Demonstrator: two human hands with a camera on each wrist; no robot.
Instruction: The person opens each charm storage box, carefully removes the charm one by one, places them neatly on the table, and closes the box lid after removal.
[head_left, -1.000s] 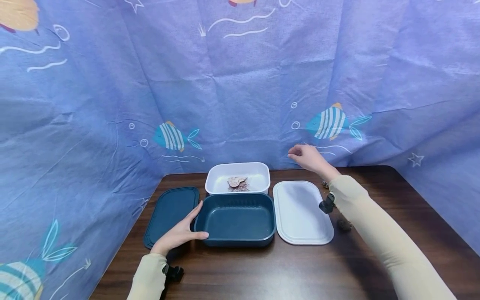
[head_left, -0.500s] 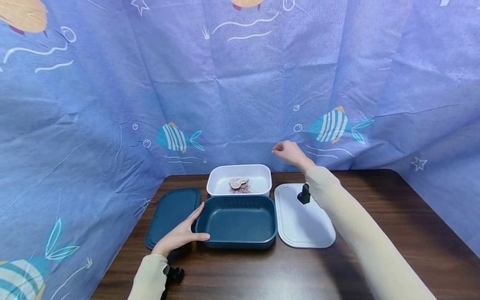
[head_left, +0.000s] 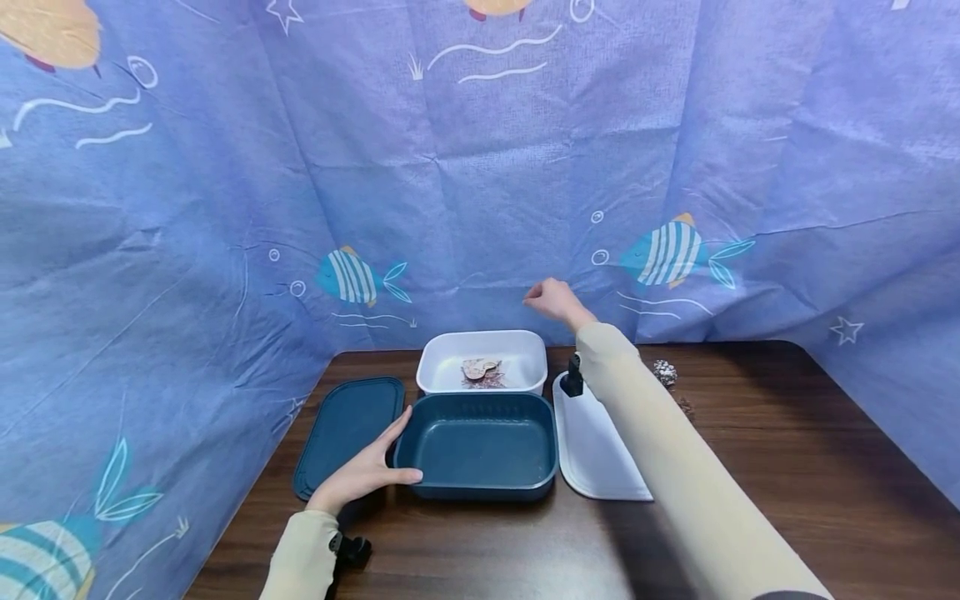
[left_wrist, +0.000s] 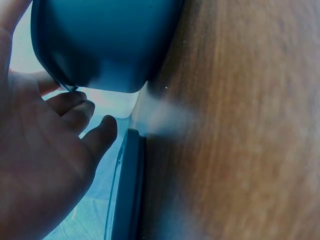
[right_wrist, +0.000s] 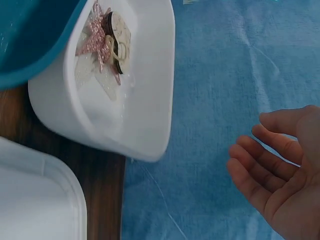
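My left hand (head_left: pixel 363 477) spans the left end of a dark teal bin (head_left: pixel 476 450), straight fingers and thumb touching its rim. In the left wrist view its other fingers lie near the bin's corner. My right hand (head_left: pixel 553 300) is raised behind and right of a white bin (head_left: pixel 480 337). In the right wrist view its fingers are loosely bent, with nothing between them. Inside the white bin lie a pale wooden cut-out (right_wrist: pixel 120 42) with a dark edge, a pink glittery star-shaped ornament (right_wrist: pixel 97 45) and whitish pieces (right_wrist: pixel 106 82).
A teal lid (head_left: pixel 348 429) lies flat on the left of the brown table (head_left: pixel 480 550). On the right is a white lid (head_left: pixel 596 454), partly under my right sleeve. Beyond it sit a white-tipped pinecone (head_left: pixel 664 372) and a brown clump (head_left: pixel 686 407). A blue fish-print cloth (head_left: pixel 487 208) hangs behind.
My right hand has moved left, from above the right of the white lid to near the white bin. The left hand stays at the teal bin.
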